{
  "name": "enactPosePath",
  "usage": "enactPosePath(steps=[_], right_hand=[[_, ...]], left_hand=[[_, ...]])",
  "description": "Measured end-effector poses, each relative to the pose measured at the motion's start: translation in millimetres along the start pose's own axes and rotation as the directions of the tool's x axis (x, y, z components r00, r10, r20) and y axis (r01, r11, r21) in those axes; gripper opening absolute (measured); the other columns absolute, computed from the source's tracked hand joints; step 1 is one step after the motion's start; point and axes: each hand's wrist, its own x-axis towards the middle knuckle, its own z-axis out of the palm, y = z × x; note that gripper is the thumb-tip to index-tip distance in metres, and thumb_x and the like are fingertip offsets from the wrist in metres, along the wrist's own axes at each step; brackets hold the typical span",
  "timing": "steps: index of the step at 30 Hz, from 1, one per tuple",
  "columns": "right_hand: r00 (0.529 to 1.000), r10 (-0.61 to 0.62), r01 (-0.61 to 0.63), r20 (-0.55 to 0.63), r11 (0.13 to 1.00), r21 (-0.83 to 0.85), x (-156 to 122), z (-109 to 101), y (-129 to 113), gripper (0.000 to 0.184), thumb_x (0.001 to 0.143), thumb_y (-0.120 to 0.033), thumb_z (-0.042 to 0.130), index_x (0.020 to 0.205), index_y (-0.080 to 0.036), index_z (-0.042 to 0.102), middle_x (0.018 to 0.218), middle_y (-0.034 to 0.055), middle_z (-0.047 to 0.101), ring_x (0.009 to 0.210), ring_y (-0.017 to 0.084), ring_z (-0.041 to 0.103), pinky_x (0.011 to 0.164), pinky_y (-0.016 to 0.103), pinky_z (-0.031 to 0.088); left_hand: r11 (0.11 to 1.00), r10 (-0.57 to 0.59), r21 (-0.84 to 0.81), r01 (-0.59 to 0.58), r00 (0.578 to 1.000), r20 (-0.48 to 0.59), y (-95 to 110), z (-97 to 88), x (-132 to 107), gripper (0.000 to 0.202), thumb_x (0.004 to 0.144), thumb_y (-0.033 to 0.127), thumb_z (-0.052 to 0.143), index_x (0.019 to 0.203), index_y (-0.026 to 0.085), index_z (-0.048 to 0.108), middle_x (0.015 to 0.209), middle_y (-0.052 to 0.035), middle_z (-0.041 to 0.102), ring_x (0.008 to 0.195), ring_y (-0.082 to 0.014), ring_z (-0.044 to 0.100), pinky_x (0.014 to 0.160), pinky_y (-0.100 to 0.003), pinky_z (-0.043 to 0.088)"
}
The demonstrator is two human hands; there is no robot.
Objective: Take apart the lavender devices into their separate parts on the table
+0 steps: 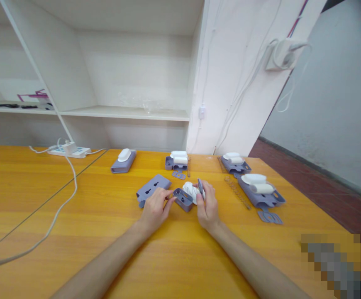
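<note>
My left hand (154,206) rests on the wooden table (106,232), its fingers pinched on the edge of a small purple housing piece (182,199). Just right of it, my right hand (208,204) grips a white rounded part (189,191) and a thin purple flat piece (201,187) held upright. A flat purple cover with slots (152,187) lies just behind my left hand.
More purple and white assemblies lie behind and to the right: one (123,160), one (178,160), one (235,162), one (259,190). Metal springs (237,192) lie beside them. A white power strip (70,150) with its cable (59,207) sits at the left. White shelving stands behind.
</note>
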Motion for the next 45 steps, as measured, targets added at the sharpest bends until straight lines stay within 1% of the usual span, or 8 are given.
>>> enactPosePath(steps=[3,7,15,19,32,36,40,45], right_hand=[[1.000,0.006,-0.006,0.003,1.000,0.006,-1.7,0.6,2.2,0.038,0.088,-0.024,0.041,0.126,-0.020,0.043,0.096,0.0077,0.056,0.094,0.023,0.050,0.087,0.044,0.039],[1.000,0.001,-0.002,0.010,1.000,0.031,-2.4,-0.3,1.8,0.036,0.088,-0.028,0.041,0.123,-0.019,0.044,0.095,0.0067,0.056,0.091,0.022,0.050,0.085,0.043,0.039],[0.988,0.153,-0.153,-0.006,0.986,0.067,-1.2,-1.4,-1.0,0.026,0.091,-0.031,0.034,0.110,-0.021,0.049,0.089,0.0058,0.055,0.086,0.020,0.052,0.080,0.039,0.042],[0.986,0.165,-0.162,-0.022,0.981,0.106,-4.3,1.0,1.8,0.029,0.091,-0.034,0.036,0.114,-0.020,0.046,0.093,0.0069,0.055,0.088,0.021,0.053,0.081,0.039,0.043],[0.991,0.136,-0.134,-0.001,0.978,0.161,-6.9,1.8,4.2,0.032,0.091,-0.038,0.033,0.114,-0.019,0.043,0.091,0.0064,0.054,0.084,0.020,0.053,0.080,0.040,0.043],[0.997,0.076,-0.074,-0.010,0.989,0.127,-7.0,1.1,2.2,0.032,0.090,-0.036,0.033,0.116,-0.019,0.042,0.092,0.0067,0.055,0.088,0.021,0.053,0.083,0.042,0.041],[0.999,0.047,-0.046,-0.021,0.999,0.026,-3.8,1.8,0.7,0.031,0.089,-0.033,0.039,0.116,-0.019,0.044,0.095,0.0070,0.055,0.090,0.021,0.052,0.082,0.041,0.039],[0.999,0.052,-0.048,0.014,0.980,-0.191,3.3,4.0,1.5,0.025,0.091,-0.028,0.043,0.110,-0.020,0.056,0.097,0.0068,0.060,0.095,0.021,0.051,0.081,0.037,0.034]], left_hand=[[0.999,-0.028,0.019,0.028,1.000,-0.014,-1.7,-1.0,0.6,0.020,0.085,0.016,0.054,0.104,0.018,0.049,0.080,-0.0031,0.056,0.074,-0.0144,0.053,0.066,-0.027,0.046],[0.999,-0.043,-0.001,0.043,0.999,0.007,-2.1,-0.5,0.6,0.021,0.086,0.016,0.053,0.106,0.017,0.047,0.080,-0.0033,0.053,0.074,-0.0140,0.052,0.065,-0.026,0.045],[0.998,0.025,-0.061,-0.022,0.999,0.048,0.2,2.9,-0.1,0.020,0.087,0.015,0.050,0.105,0.019,0.043,0.083,-0.0031,0.052,0.078,-0.0143,0.053,0.066,-0.027,0.047],[1.000,0.025,0.003,-0.026,0.999,0.034,0.4,0.1,0.6,0.013,0.086,0.016,0.052,0.098,0.019,0.047,0.085,-0.0043,0.055,0.082,-0.0152,0.055,0.068,-0.027,0.049],[0.986,0.008,0.164,-0.012,1.000,0.027,0.7,-1.4,1.6,0.015,0.089,0.019,0.049,0.104,0.016,0.050,0.085,-0.0064,0.066,0.077,-0.0158,0.064,0.068,-0.027,0.052],[0.986,-0.045,0.159,0.041,0.999,0.020,-1.7,1.4,-0.7,0.014,0.092,0.019,0.041,0.103,0.016,0.049,0.087,-0.0061,0.067,0.075,-0.0145,0.066,0.065,-0.025,0.052],[0.981,-0.148,0.128,0.142,0.988,0.033,-2.2,2.7,-1.5,0.011,0.090,0.023,0.047,0.099,0.017,0.048,0.076,-0.0016,0.066,0.063,-0.0120,0.064,0.057,-0.022,0.049],[0.972,-0.104,0.212,0.096,0.994,0.026,0.4,1.9,-0.8,0.008,0.087,0.026,0.052,0.090,0.018,0.050,0.064,0.0013,0.060,0.056,-0.0117,0.061,0.051,-0.022,0.043]])
